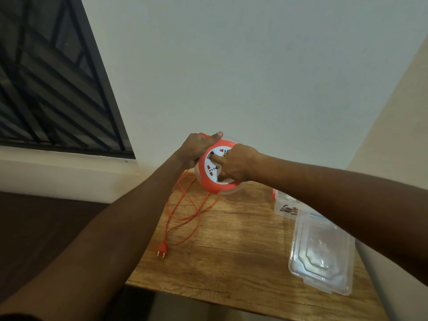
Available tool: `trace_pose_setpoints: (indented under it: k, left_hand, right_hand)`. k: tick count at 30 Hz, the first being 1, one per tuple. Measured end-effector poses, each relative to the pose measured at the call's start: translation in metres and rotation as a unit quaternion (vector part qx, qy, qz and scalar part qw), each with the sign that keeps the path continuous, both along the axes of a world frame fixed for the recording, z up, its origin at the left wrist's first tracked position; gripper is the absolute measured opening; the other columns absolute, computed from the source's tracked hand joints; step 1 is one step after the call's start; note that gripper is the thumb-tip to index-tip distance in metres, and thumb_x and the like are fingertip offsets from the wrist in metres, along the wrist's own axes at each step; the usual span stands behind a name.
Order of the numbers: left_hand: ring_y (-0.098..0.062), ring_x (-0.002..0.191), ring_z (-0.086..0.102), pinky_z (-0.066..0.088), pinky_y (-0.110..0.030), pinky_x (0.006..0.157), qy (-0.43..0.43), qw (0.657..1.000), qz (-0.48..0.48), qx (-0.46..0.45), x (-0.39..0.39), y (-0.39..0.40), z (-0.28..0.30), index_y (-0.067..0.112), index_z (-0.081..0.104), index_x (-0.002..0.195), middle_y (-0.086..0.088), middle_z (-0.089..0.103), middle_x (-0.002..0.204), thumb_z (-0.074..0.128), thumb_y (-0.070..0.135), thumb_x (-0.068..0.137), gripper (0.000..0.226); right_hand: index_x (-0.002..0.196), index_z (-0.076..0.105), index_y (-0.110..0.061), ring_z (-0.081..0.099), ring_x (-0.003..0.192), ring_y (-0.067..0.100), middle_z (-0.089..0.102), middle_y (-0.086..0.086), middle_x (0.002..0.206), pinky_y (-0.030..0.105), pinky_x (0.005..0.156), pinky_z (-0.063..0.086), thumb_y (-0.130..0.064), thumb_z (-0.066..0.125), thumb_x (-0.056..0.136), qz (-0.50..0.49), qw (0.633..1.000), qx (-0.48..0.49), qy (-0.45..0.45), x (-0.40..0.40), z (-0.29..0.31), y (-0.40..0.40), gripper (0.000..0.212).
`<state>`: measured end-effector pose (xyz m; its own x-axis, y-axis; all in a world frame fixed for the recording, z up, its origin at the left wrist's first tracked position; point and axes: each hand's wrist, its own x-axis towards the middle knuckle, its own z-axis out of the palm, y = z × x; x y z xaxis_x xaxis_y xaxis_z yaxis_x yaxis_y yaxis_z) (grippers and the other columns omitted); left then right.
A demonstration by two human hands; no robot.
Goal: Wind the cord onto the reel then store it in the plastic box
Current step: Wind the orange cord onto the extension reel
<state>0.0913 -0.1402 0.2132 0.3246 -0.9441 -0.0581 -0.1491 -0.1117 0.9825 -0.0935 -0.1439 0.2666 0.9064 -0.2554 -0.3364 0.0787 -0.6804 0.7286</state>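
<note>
Head view: round orange-and-white plastic cord reel (pixel 214 169) held up above wooden table (pixel 243 246). Left hand (pixel 196 148) grips reel's upper-left rim, thumb on top. Right hand (pixel 234 164) on reel's white socket face, fingers curled, index pressing centre. Thin orange cord (pixel 185 212) hangs from reel, looped loose on table, orange two-pin plug (pixel 162 249) at end. Clear plastic box (pixel 286 206) beside right forearm; clear plastic lid (pixel 322 251) lying flat near table's right edge.

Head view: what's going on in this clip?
A person holds an orange-and-white cord reel above a wooden table. The left hand grips its rim; the right hand has fingers on its socket face. Most of the orange cord lies loose, plug included. The plastic box and lid wait nearby.
</note>
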Motion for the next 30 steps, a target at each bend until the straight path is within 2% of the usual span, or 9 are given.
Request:
trace_pose_setpoints:
  k: [4, 7, 9, 12, 16, 24, 28, 30]
  left_hand:
    - [-0.024, 0.069, 0.079, 0.063, -0.033, 0.063, 0.007, 1.0, 0.002, -0.014, -0.001, -0.002, -0.003, 0.015, 0.077, 0.081, -0.008, 0.081, 0.082, 0.073, 0.052, 0.091, 0.039]
    - [-0.024, 0.072, 0.079, 0.064, -0.035, 0.067, 0.021, 0.999, 0.009, -0.028, 0.0, -0.003, -0.003, 0.014, 0.077, 0.081, -0.007, 0.082, 0.084, 0.073, 0.052, 0.091, 0.039]
    - [-0.027, 0.08, 0.08, 0.066, -0.038, 0.073, 0.034, 0.999, 0.019, -0.034, 0.0, -0.004, -0.001, 0.012, 0.078, 0.089, -0.01, 0.082, 0.092, 0.073, 0.053, 0.091, 0.041]
    - [-0.027, 0.077, 0.08, 0.065, -0.034, 0.066, 0.04, 0.998, 0.034, -0.044, -0.004, -0.007, 0.001, 0.009, 0.078, 0.091, -0.012, 0.082, 0.092, 0.074, 0.052, 0.09, 0.043]
    - [-0.027, 0.08, 0.08, 0.066, -0.036, 0.071, 0.025, 0.997, 0.05, -0.043, -0.007, -0.01, 0.003, 0.014, 0.078, 0.092, -0.01, 0.082, 0.094, 0.071, 0.053, 0.092, 0.04]
    - [-0.021, 0.072, 0.08, 0.062, -0.027, 0.059, 0.033, 0.997, 0.059, -0.045, -0.008, -0.008, -0.003, 0.018, 0.077, 0.091, -0.001, 0.082, 0.085, 0.067, 0.052, 0.095, 0.036]
    - [-0.02, 0.068, 0.079, 0.062, -0.026, 0.057, 0.04, 0.996, 0.059, -0.05, -0.005, -0.006, -0.004, 0.015, 0.077, 0.087, -0.003, 0.082, 0.082, 0.069, 0.049, 0.095, 0.036]
    - [-0.022, 0.07, 0.079, 0.063, -0.029, 0.06, 0.031, 0.997, 0.059, -0.047, -0.004, -0.005, -0.005, 0.015, 0.077, 0.088, -0.007, 0.082, 0.087, 0.07, 0.05, 0.094, 0.036]
  right_hand:
    - [0.15, 0.029, -0.037, 0.045, 0.127, 0.044, 0.03, 0.019, 0.151, 0.05, 0.092, 0.05, -0.036, 0.058, 0.094, -0.003, 1.0, 0.004, -0.023, -0.001, 0.001, 0.0, 0.063]
    - [0.15, 0.028, -0.031, 0.056, 0.117, 0.038, 0.049, 0.019, 0.139, 0.046, 0.083, 0.054, -0.034, 0.06, 0.093, -0.008, 0.994, 0.029, -0.101, -0.003, -0.001, -0.005, 0.065]
    - [0.151, 0.024, -0.026, 0.061, 0.109, 0.036, 0.055, 0.016, 0.134, 0.046, 0.08, 0.056, -0.037, 0.063, 0.09, -0.06, 0.978, 0.068, -0.187, -0.004, -0.007, -0.007, 0.073]
    - [0.149, 0.027, -0.017, 0.066, 0.099, 0.035, 0.062, 0.014, 0.126, 0.044, 0.075, 0.056, -0.045, 0.061, 0.086, -0.135, 0.94, 0.098, -0.298, 0.001, -0.021, -0.006, 0.078]
    - [0.149, 0.027, -0.014, 0.066, 0.097, 0.033, 0.065, 0.011, 0.12, 0.043, 0.075, 0.054, -0.049, 0.057, 0.085, -0.179, 0.902, 0.111, -0.378, 0.005, -0.034, -0.005, 0.079]
    - [0.151, 0.024, -0.017, 0.066, 0.1, 0.033, 0.061, 0.014, 0.129, 0.042, 0.076, 0.055, -0.048, 0.056, 0.09, -0.145, 0.906, 0.116, -0.381, -0.004, -0.034, -0.009, 0.076]
    - [0.138, 0.044, -0.018, 0.068, 0.089, 0.034, 0.06, 0.017, 0.124, 0.041, 0.067, 0.054, -0.029, 0.062, 0.091, -0.047, 0.957, 0.065, -0.278, -0.019, -0.026, -0.01, 0.052]
    - [0.134, 0.051, -0.02, 0.065, 0.098, 0.035, 0.045, 0.02, 0.141, 0.041, 0.065, 0.055, -0.02, 0.062, 0.092, -0.008, 0.975, 0.052, -0.217, -0.025, -0.022, -0.012, 0.043]
